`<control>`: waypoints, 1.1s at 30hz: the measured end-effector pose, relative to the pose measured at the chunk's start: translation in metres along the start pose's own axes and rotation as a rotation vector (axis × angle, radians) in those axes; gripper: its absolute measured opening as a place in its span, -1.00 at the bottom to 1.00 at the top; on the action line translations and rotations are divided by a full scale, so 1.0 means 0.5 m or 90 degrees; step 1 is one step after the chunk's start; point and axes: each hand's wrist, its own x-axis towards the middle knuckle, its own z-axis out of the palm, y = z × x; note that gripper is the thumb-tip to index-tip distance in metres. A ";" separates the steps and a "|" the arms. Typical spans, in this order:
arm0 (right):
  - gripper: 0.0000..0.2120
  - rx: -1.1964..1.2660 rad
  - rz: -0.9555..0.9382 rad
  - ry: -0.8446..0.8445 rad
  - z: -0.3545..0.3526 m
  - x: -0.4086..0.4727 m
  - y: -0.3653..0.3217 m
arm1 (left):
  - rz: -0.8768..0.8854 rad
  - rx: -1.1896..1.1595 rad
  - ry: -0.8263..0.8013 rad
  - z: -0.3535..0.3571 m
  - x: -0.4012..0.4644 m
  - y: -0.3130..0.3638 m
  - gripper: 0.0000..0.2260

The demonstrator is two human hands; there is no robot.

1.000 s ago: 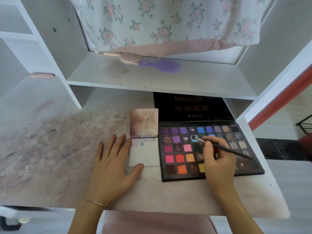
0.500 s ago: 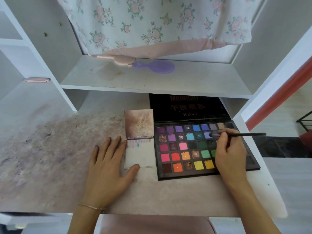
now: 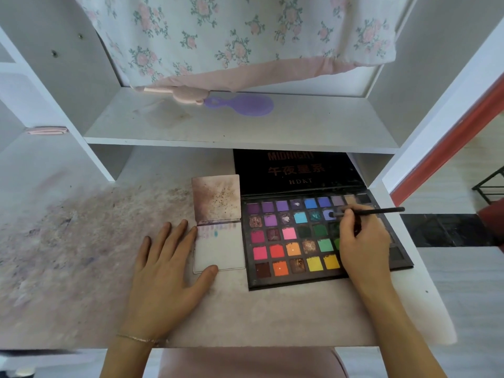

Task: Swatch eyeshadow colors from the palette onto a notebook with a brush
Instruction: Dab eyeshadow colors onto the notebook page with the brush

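The white desk carries all items; its surface is stained with pigment to the left of the eyeshadow palette. The palette, taken as reference, lies open toward the desk's right side, its black lid raised behind it under a shelf. A floral curtain hangs above that shelf, where a purple hairbrush rests. The small notebook lies open, touching the palette's left edge, with faint colour marks along the top of its lower page. The left hand lies flat with fingers spread, left of the palette, thumb tip on the notebook's lower corner. The right hand is over the palette's right half, pinching a black brush; the brush tip touches a periwinkle pan in the second row.
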 end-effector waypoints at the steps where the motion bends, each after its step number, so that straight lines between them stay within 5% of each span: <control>1: -0.92 0.006 -0.001 0.003 0.000 0.000 -0.001 | 0.002 0.001 0.000 0.000 0.000 0.000 -0.23; 14: -0.88 0.085 -0.034 0.020 -0.002 -0.016 -0.024 | 0.003 0.001 -0.004 0.001 0.001 0.000 -0.25; 21: -0.65 0.163 -0.107 -0.084 0.046 -0.072 -0.098 | 0.000 0.003 -0.005 0.001 0.002 0.006 -0.23; 33: -0.83 0.166 -0.085 -0.240 0.146 -0.102 -0.161 | -0.013 0.037 -0.010 -0.005 -0.002 0.008 -0.23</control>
